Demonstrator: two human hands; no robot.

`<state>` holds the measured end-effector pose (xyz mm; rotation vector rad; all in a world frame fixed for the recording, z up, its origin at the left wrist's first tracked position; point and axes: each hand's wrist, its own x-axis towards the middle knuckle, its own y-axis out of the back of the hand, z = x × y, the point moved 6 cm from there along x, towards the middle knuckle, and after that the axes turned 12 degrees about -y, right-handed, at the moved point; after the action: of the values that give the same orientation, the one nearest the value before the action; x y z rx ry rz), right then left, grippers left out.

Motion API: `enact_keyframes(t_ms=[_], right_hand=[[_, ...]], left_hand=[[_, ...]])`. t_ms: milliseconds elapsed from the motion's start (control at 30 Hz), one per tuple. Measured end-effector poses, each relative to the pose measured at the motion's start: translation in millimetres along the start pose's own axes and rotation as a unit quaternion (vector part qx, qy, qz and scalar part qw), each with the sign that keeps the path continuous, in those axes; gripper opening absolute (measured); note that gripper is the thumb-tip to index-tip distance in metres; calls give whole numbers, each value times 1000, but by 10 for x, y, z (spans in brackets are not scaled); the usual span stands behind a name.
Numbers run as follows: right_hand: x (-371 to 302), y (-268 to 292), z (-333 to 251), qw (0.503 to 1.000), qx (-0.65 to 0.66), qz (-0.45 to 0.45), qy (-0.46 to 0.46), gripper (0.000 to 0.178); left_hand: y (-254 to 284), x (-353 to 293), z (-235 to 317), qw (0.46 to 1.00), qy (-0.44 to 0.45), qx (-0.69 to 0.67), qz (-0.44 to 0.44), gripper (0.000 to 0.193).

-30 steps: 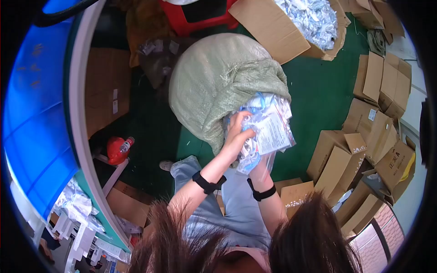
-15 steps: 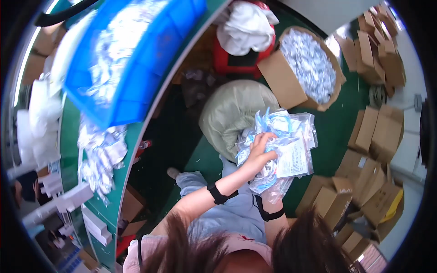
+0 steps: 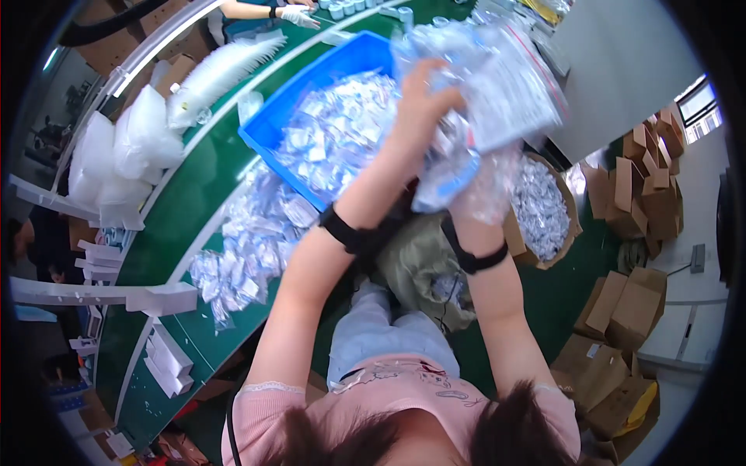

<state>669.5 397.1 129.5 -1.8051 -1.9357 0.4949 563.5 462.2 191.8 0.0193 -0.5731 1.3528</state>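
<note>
Raised in front of me is a bundle of clear plastic bags (image 3: 509,97) with blue-and-white contents and a printed white sheet, partly smeared by motion. My left hand (image 3: 426,105) grips its left side, fingers curled over the plastic. From below, my right hand (image 3: 480,203) holds the same bundle; its fingers are mostly hidden behind the film. To the left of the bundle, a blue bin (image 3: 260,128) on the green table holds many small clear packets (image 3: 338,128). A heap of similar packets (image 3: 256,241) lies on the table nearer me.
An open pale green sack (image 3: 423,260) stands before my legs. Right of it is a carton (image 3: 571,229) full of small packets. Cardboard boxes (image 3: 614,311) line the right side. White bulging bags (image 3: 140,147) sit beyond the table. A co-worker's gloved hand (image 3: 299,15) shows at the far edge.
Both hands have lifted the bundle of bags up and away from above the sack, toward the blue bin's right end. My view has swung toward the table, showing more of the bin and the heap.
</note>
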Motion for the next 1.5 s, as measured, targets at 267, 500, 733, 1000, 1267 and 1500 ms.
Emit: enact_keyframes(t_ms=[267,500,733,1000,1267,1500], right_hand=[[2004,-417,1246,843,-511,167,-32,57],[1614,-285,1533,620,-774,-5,-127,52],[1066,-347,1011,566,-803,-10,-186,51],[-6,-785,812,818,-541,-63,185,27],[-443,-1310,1473,859,-450,-202,137,23],[-524,-2376,1823,868,-391,-295,84,25]], left_hand=[[1883,515,-861,959,154,239,12,66],[2362,117,-1013,723,126,626,-265,70],[2229,-122,-486,794,71,555,-236,64],[3258,-2040,807,840,144,513,99,50],[2910,-4059,2439,763,180,524,333,45],[2213,-5085,4201,504,-174,614,582,33]])
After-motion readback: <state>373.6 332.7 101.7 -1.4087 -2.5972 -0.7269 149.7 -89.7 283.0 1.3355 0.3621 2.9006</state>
